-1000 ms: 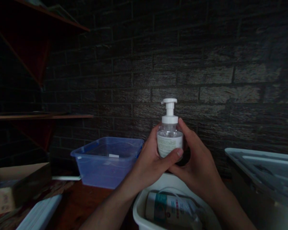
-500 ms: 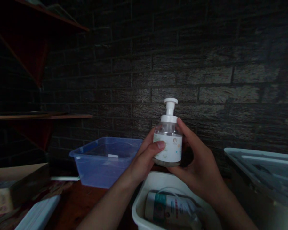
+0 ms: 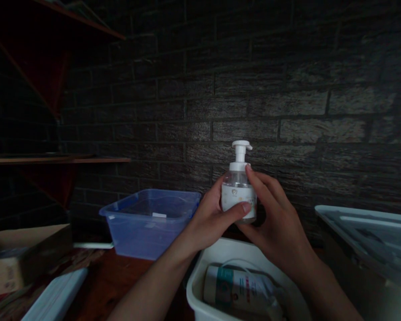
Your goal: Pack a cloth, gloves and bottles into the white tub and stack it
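A clear pump bottle point(image 3: 239, 191) with a white pump top and a white label is held up roughly upright in front of the wall. My left hand point(image 3: 217, 214) grips it from the left, thumb lying across the label and the other fingers hidden behind. From the right, my right hand point(image 3: 277, 214) closes on it, fingertips at the collar and thumb near the base. Under the bottle stands a white tub point(image 3: 195, 285). Inside the tub lies a white bottle point(image 3: 240, 287) with a green band and a clear tube or wrapping.
A blue translucent bin point(image 3: 137, 232) stands to the left on the brown table point(image 3: 110, 285). Farther left are an open cardboard box point(image 3: 43, 256) and a pale flat object point(image 3: 58, 294). A lidded container point(image 3: 364, 249) is at right. Shelves point(image 3: 100, 160) jut from the brick wall.
The pump bottle has turned in my hands, so its label logo and pump spout face differently. It sits slightly farther right, and my left thumb has moved right across the label.
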### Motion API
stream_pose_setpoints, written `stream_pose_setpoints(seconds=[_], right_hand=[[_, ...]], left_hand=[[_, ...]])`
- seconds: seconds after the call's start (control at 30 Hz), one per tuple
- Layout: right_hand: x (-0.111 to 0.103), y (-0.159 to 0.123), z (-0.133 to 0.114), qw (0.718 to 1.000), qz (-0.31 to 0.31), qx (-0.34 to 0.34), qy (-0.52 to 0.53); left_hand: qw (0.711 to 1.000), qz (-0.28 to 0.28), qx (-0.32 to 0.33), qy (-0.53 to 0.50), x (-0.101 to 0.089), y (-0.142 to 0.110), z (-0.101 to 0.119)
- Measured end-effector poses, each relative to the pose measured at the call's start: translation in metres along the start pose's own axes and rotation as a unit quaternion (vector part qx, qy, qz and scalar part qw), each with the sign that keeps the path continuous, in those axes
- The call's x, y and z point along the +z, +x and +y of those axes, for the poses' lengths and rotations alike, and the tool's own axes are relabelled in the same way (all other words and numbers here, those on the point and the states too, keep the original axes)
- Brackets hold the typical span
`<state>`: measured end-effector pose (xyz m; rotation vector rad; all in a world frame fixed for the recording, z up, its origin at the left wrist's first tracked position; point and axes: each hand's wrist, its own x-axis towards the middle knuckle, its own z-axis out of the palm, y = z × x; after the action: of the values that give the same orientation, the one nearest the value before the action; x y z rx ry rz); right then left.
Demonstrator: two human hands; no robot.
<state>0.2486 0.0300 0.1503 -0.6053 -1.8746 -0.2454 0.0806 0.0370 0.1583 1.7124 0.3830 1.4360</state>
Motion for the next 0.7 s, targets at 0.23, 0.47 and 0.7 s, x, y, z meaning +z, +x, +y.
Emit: stream_pose_setpoints(seconds=[0.23,0.47,0.7], right_hand=[[-0.0059,0.0004,-0.0057,0.998,-0.012,0.005,0.062],[-0.0035,-0.0009,-0.0011,1.0,0.011,0.007,0.021],[-0.0002,-0.0012,0.0031,1.0,0.006,0.017,-0.007]], left_hand=[[0.992,-0.015,-0.021,-0.121,-0.0026,-0.0029,-0.0004],[0.999,0.0,-0.003,-0.048,-0.0011,-0.0038,-0.0023],[1.0,-0.003,0.006,0.021,0.0028,-0.0005,-0.0066]])
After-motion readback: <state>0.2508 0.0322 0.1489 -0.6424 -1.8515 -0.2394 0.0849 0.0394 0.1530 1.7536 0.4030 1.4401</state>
